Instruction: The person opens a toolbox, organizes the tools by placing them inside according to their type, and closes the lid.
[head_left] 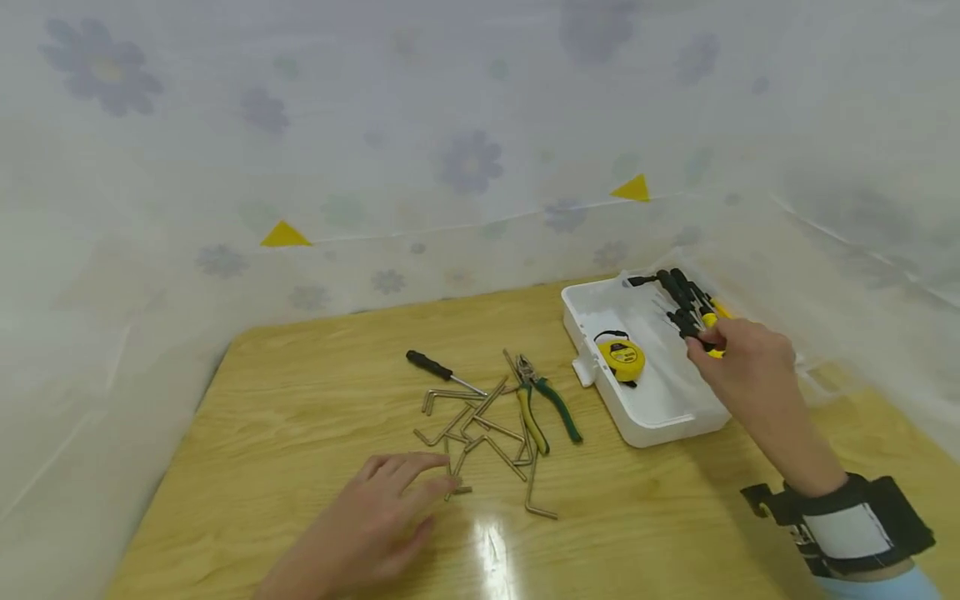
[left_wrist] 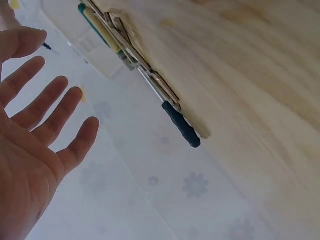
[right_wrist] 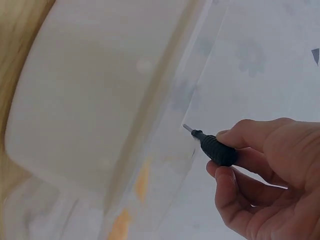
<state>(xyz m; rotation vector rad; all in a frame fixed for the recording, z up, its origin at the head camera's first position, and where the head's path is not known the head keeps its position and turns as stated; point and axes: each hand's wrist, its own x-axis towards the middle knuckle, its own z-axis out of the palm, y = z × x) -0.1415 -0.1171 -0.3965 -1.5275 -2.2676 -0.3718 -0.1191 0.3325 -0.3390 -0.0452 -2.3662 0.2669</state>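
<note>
My right hand (head_left: 750,375) is over the right side of a white plastic box (head_left: 667,432). Its thumb and fingers pinch the black handle of a small screwdriver (right_wrist: 218,151), whose short metal tip points away from the palm. Black- and yellow-handled tools (head_left: 671,287) lie along the box's far right side, partly behind that hand. A yellow tape measure (head_left: 622,360) sits inside at the left. My left hand (head_left: 378,521) holds nothing, fingers loosely spread, close to a scattered pile of bronze-coloured hex keys (head_left: 487,442).
Pliers (head_left: 536,404) with green and yellow handles lie at the pile's right. A black-handled screwdriver (head_left: 431,364) lies at its back left, shaft reaching the keys. Behind the wooden table (head_left: 300,400) hangs a pale flowered sheet (head_left: 420,167) with two yellow triangles.
</note>
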